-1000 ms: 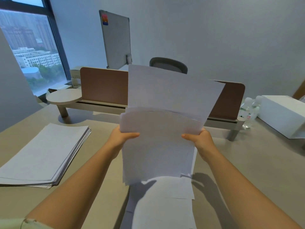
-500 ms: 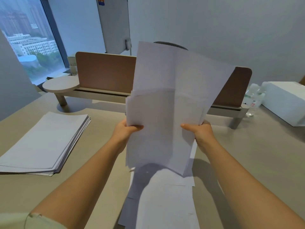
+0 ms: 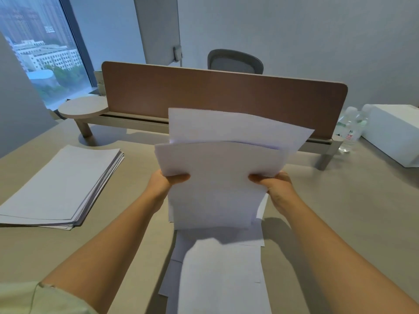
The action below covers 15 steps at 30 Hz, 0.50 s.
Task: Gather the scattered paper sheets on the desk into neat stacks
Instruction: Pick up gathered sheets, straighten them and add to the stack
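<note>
L hand and R hand are each pinching a side edge of a bundle of sheets, thumbs lying across the front, fingers hidden behind; the bundle is being held upright just above the desk, w/ its sheets fanning out unevenly at the top and bottom, so it's not squared yet. Right under it, more loose sheets are lying overlapped and skewed on the desk, reaching toward the near edge. Off to the L, well apart, a thick stack is sitting done, edges approx. aligned. So I'm judging roughly half done: one stack finished, held bundle needing squaring, loose ones left to collect. Writing: sheets are showing blank; a water bottle by the brown divider has a red label, too small to read.
</note>
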{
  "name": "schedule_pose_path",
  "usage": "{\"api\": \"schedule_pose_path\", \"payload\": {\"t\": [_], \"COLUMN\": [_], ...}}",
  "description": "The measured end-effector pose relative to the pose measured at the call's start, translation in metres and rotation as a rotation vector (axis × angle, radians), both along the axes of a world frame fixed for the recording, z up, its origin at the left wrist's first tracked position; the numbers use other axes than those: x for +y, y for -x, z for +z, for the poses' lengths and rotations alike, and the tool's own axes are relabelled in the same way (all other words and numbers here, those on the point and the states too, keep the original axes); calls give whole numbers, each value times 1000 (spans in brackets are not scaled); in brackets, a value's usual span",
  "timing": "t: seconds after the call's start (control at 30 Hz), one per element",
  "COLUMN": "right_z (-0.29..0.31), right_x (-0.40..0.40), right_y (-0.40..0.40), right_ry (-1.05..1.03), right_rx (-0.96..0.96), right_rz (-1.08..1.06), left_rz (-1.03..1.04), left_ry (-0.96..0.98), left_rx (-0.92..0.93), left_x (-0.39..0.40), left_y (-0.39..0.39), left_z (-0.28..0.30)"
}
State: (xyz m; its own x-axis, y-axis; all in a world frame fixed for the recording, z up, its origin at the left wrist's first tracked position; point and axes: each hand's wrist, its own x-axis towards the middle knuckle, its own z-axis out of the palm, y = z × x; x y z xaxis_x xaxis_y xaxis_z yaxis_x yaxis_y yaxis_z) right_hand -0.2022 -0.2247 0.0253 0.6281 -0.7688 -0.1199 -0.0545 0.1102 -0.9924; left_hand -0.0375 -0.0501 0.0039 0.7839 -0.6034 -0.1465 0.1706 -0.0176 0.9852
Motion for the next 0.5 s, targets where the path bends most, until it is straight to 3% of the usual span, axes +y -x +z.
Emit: {"api": "schedule_pose_path", "payload": {"t": [0.3,0.5], "right_z": [31,26], "right_x": [-6,-9], "right_y": [-3,2], "right_ry": [44,65], "right_rx": [-99,-65], "right_rz": [-60,15], "left_rz": [10,-18], "left_ry": [38,61], "left_rx": [-149,-185], "left_x": [-11,-10], "left_y": [5,7], "left_z": [35,37]}}
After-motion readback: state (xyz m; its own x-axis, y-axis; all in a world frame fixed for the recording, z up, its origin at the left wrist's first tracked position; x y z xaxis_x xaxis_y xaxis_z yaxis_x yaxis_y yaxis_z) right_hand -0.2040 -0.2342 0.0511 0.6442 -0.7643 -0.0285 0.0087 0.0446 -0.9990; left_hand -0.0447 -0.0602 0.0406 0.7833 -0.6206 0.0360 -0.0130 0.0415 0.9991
